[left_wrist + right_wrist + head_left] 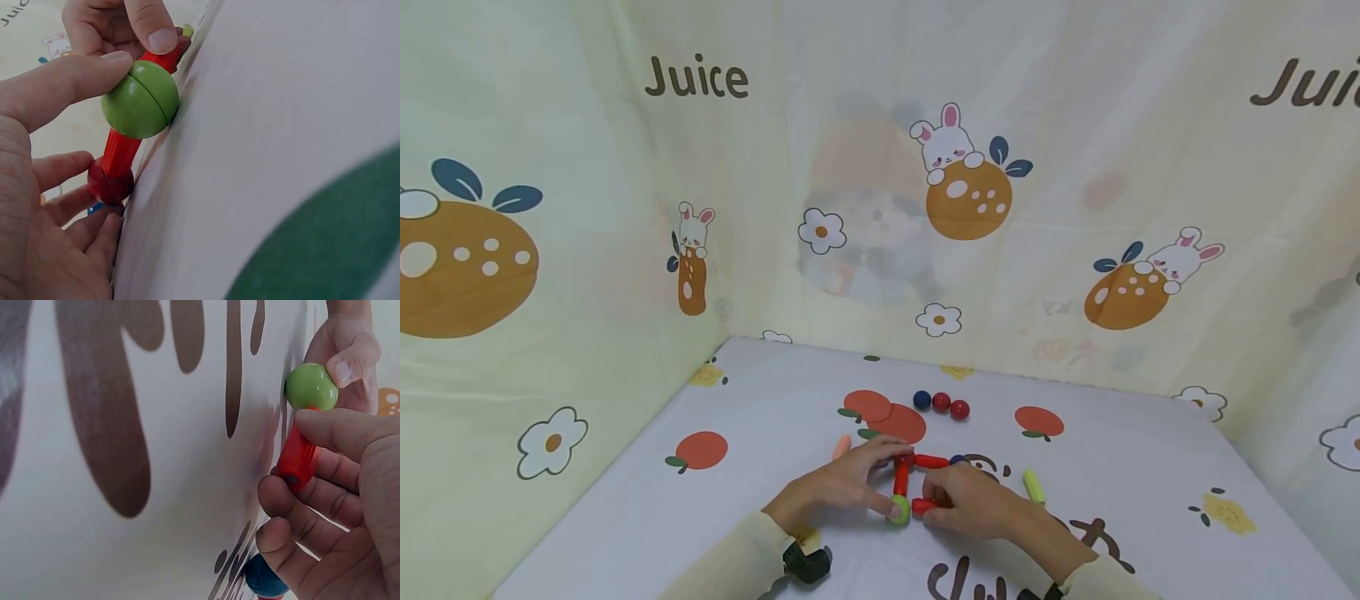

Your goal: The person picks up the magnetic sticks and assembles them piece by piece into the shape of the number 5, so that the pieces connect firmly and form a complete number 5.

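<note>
My left hand (842,483) holds a red stick (901,481) with a ball at each end. Its thumb presses the green ball (142,100); its fingers touch the dark red ball (110,182). From the red ball another red stick (932,461) runs right to a blue ball (265,575). My right hand (973,500) pinches a third red stick (297,453) between thumb and fingers, one end close against the green ball. Whether they are joined I cannot tell. The far end of this stick is free in the right wrist view.
Farther back on the printed tablecloth (760,417) lie a dark blue ball (922,401) and two red balls (941,402) in a row. A light green stick (1033,487) lies to the right, and an orange-pink stick (842,447) behind my left hand. Cloth walls (752,250) surround the table.
</note>
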A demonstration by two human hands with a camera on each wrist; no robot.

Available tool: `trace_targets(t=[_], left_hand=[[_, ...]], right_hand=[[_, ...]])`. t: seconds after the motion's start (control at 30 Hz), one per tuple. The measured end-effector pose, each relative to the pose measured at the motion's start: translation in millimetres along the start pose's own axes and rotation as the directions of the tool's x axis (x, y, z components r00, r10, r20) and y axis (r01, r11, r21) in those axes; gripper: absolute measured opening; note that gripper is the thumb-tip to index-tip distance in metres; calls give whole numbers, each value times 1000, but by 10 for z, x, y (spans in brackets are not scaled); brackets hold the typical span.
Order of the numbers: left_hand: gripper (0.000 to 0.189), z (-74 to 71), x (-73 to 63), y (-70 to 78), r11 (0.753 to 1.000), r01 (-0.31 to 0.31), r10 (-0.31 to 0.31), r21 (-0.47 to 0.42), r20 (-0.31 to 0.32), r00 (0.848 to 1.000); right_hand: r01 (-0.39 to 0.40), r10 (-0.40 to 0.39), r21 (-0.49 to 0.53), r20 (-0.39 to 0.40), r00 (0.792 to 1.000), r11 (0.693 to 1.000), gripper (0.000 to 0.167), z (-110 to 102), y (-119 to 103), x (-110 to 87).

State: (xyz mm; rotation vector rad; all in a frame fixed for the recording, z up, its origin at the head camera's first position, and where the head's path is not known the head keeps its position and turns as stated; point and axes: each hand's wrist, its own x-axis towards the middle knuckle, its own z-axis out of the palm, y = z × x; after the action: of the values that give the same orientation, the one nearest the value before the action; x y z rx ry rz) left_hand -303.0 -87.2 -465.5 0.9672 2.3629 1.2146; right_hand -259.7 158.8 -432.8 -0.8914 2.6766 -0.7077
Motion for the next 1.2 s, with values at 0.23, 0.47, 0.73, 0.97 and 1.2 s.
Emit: trace_targets(t=[0.23,0.47,0.73,0.97,1.2], left_hand=[[86,-8,12,-1,1000,-25,25,11,-1,1000],[86,-9,18,-5,999,-37,37,11,-2,999],[86,-3,18,-12,1000,-15,15,21,-8,1000],[86,12,21,-36,999,-26,26,21,-7,1000],[87,19,31,-56,1000,-24,24,7,-3,1000]], right_hand=[[3,-3,-4,4,1000,1000,14,-6,-29,-6],[3,-3,4,0,1000,1000,16,-16,-40,-26],[31,-31,41,-3,1000,999,12,-45,31,-25],[27,-28,-11,-102,994,1000,11,-115,121,-17],[27,-71,-155,-284,956,988,7,-215,273,42]])
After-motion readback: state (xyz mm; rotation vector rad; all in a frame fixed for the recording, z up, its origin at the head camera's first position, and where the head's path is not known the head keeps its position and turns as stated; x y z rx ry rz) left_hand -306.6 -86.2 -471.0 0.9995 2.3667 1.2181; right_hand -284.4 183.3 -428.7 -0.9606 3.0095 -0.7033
